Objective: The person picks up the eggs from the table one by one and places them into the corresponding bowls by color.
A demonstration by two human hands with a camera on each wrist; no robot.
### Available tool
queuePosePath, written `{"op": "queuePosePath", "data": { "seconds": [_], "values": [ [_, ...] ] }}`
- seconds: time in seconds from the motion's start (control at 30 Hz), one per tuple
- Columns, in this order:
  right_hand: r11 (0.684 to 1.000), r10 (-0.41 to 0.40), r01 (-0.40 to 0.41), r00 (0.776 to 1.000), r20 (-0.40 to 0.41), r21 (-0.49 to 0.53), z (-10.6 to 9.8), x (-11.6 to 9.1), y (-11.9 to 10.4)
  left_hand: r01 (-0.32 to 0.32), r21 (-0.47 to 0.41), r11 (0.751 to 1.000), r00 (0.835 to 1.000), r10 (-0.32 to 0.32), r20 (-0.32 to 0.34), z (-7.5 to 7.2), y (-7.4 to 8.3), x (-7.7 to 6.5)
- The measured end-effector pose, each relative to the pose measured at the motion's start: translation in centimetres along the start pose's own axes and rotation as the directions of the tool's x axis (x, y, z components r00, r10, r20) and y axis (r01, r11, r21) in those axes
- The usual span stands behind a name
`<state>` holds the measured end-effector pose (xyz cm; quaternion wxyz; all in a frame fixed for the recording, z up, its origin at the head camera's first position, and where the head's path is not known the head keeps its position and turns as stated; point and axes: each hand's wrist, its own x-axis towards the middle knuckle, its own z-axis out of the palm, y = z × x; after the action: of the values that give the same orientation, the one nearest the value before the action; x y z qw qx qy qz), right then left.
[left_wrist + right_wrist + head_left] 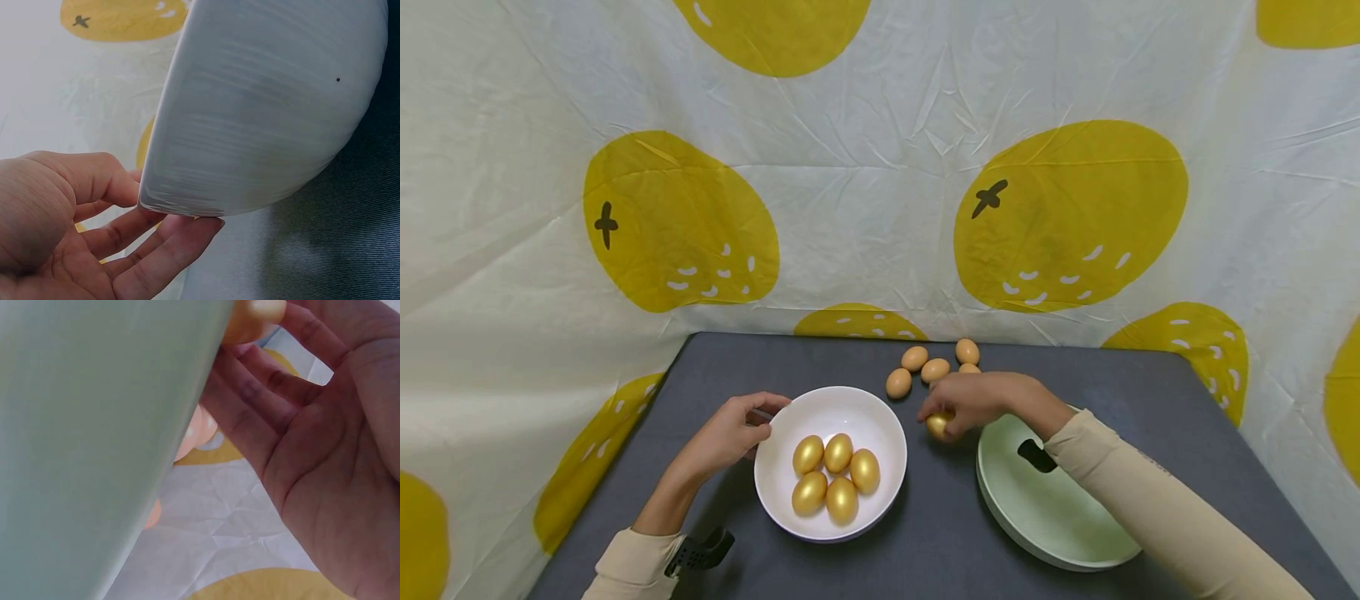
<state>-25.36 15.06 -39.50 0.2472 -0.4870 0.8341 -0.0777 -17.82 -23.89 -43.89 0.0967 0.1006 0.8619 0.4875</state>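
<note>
The right hand (973, 398) has its fingers clamped on a golden egg (937, 427) about the middle of the bench (940, 533); whether the egg touches the surface cannot be told. The left hand (730, 433) pinches the rim of the white bowl (831, 404), thumb at the lip, fingers against the outer wall, on the bench's left half. Five golden eggs (838, 452) lie inside. Towards the bench's right edge stands the green bowl (1045, 517). Brown eggs (898, 383) sit grouped near the far edge. A marking (1152, 463) on the right sleeve (1172, 492) is too small to read
</note>
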Motion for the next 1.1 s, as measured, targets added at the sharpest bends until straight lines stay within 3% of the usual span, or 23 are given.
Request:
{"op": "queuePosePath", "data": {
  "seconds": [0.47,1.1],
  "values": [
    [0.992,0.065,-0.049,0.989,-0.135,0.118,-0.4,-1.1,0.0,-0.011,-0.004,1.000,1.000,0.011,0.002,0.0,0.1,0.0],
    [0.993,-0.075,0.092,0.974,-0.212,0.070,-1.4,-1.3,-0.3,-0.006,-0.006,1.000,1.000,0.006,0.001,0.0,0.1,0.0]
  ]
}}
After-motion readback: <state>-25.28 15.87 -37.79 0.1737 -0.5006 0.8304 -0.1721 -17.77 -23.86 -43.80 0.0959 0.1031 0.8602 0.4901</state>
